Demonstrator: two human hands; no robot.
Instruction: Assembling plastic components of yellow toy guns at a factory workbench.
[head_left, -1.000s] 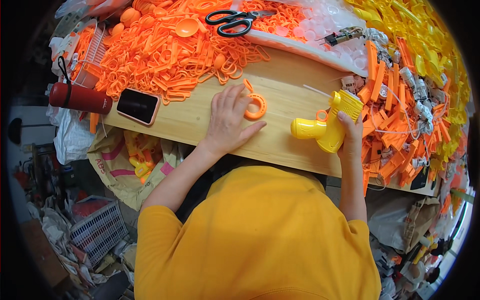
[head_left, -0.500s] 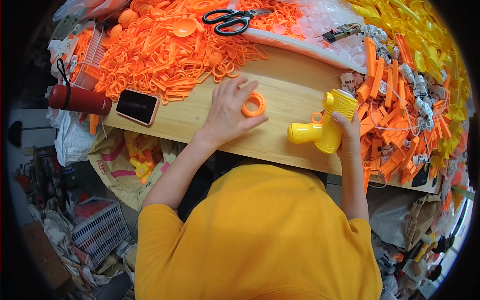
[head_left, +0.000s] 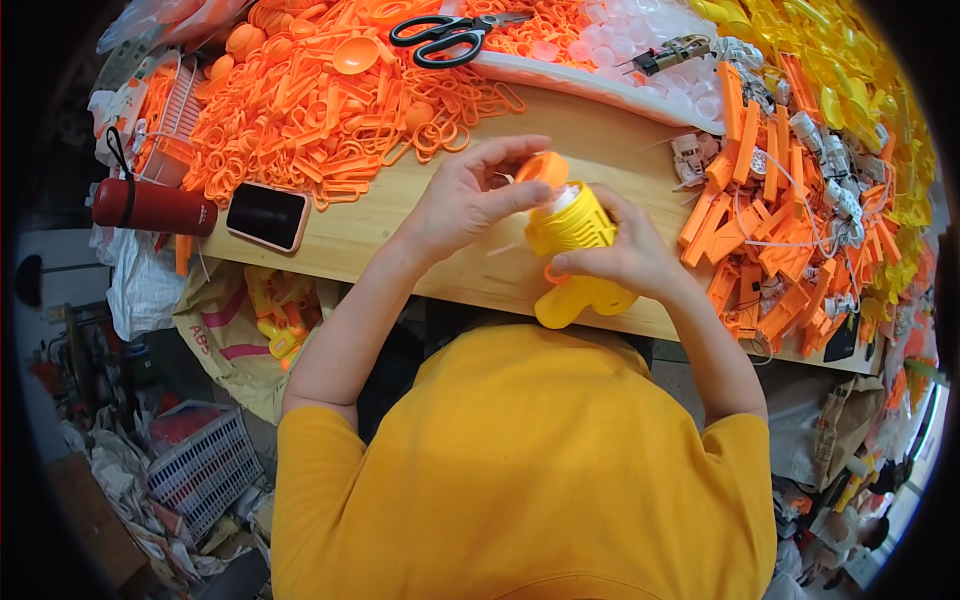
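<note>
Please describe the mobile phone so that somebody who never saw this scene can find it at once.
Start at the wooden table, on its left part, just below the big heap of orange plastic pieces. The phone lies flat there, right of a dark red bottle. It is the only flat black rectangle there, with a pale pink edge.

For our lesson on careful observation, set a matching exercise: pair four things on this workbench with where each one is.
Things:
1. scissors
2. phone
3. red flask
4. orange ring

Places:
A. at the bench's left end, beside the phone
B. in the left hand, at the top of the yellow toy body
C. on the orange parts at the far edge
D. flat on bare wood, below the orange pile

Pairs: 1-C, 2-D, 3-A, 4-B
</note>
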